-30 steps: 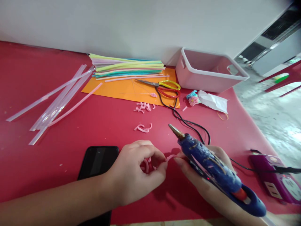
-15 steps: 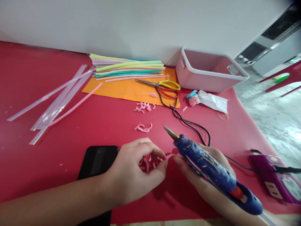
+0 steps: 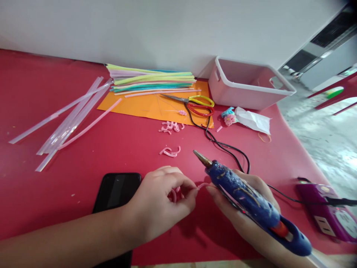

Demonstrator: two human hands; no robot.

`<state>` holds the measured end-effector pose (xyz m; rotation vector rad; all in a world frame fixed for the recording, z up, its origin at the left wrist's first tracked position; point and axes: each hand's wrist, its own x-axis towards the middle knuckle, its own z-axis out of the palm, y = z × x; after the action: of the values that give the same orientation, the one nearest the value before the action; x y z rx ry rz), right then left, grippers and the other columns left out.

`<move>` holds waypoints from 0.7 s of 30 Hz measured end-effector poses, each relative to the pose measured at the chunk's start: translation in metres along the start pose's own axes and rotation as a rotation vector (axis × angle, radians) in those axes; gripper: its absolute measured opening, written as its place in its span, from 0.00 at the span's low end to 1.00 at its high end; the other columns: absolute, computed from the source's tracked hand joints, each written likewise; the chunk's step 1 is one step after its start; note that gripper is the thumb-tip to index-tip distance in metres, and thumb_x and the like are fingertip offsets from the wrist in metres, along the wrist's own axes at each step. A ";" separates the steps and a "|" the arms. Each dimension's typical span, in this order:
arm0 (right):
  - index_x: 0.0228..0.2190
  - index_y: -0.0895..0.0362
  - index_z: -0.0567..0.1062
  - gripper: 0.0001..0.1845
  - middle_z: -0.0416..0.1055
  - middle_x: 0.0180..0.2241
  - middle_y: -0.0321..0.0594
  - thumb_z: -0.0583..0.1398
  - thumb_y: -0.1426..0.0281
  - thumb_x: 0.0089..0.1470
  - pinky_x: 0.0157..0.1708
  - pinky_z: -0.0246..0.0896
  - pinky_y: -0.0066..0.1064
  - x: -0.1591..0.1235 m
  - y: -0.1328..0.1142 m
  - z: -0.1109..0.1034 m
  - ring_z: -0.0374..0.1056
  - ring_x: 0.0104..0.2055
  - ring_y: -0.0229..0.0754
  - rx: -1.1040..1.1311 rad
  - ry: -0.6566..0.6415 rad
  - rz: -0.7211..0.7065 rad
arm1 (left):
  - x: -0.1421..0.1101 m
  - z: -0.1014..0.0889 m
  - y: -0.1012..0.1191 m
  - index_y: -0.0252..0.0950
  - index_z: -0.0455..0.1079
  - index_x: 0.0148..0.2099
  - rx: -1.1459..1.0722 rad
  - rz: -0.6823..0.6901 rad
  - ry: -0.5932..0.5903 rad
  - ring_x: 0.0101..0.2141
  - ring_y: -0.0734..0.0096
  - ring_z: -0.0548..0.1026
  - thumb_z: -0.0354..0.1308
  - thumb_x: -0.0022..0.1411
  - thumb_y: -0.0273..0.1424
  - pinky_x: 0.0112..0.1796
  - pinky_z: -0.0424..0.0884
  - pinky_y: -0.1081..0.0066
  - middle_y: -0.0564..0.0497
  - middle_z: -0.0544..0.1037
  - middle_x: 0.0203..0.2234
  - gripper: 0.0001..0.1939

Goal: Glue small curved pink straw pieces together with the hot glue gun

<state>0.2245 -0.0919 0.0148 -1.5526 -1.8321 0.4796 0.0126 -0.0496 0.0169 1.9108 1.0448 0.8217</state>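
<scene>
My left hand [image 3: 158, 206] is curled in a pinch on small pink curved pieces [image 3: 174, 193] just above the red table [image 3: 117, 149]. My right hand [image 3: 245, 216] grips a blue glue gun [image 3: 251, 203], its brass nozzle [image 3: 201, 158] pointing up and left, and its fingertips touch a pink piece [image 3: 201, 185] that both hands share. More pink curved bits [image 3: 170, 151] lie a little beyond the hands, and another small heap of pink bits [image 3: 170, 127] rests by the orange sheet [image 3: 145, 106].
A black phone [image 3: 115, 191] lies under my left wrist. Clear glue sticks [image 3: 64, 123] lie at the left. Coloured straws [image 3: 150, 80], scissors [image 3: 195, 102], a white bin [image 3: 248, 83], a crumpled paper [image 3: 252, 119] and a purple power strip [image 3: 329, 210] with the black cord [image 3: 223, 147] fill the back and right.
The glue gun has shifted slightly left and down, its nozzle now lower. My left fingers have closed tighter round the pink pieces.
</scene>
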 end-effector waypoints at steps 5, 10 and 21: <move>0.35 0.52 0.79 0.05 0.79 0.25 0.35 0.68 0.71 0.55 0.20 0.65 0.28 0.003 -0.003 0.000 0.73 0.21 0.40 0.023 -0.003 -0.030 | -0.001 0.001 -0.002 0.34 0.80 0.31 0.003 0.010 0.007 0.19 0.84 0.67 0.64 0.59 0.25 0.21 0.62 0.83 0.55 0.77 0.22 0.05; 0.31 0.51 0.77 0.05 0.74 0.21 0.32 0.68 0.72 0.54 0.16 0.59 0.29 0.002 0.004 0.002 0.67 0.18 0.37 0.089 0.016 -0.061 | 0.000 0.001 0.000 0.34 0.80 0.30 0.005 0.011 0.004 0.18 0.83 0.66 0.64 0.58 0.27 0.20 0.61 0.83 0.55 0.76 0.20 0.05; 0.39 0.49 0.71 0.08 0.73 0.26 0.35 0.63 0.72 0.58 0.20 0.61 0.35 -0.003 0.010 0.002 0.67 0.21 0.41 0.125 0.052 -0.154 | 0.005 -0.005 -0.002 0.34 0.75 0.28 -0.417 -0.465 -0.051 0.17 0.81 0.62 0.64 0.57 0.33 0.19 0.57 0.80 0.56 0.72 0.16 0.09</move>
<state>0.2299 -0.0926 0.0058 -1.3187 -1.8288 0.4674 0.0103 -0.0426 0.0182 1.2668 1.1239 0.6531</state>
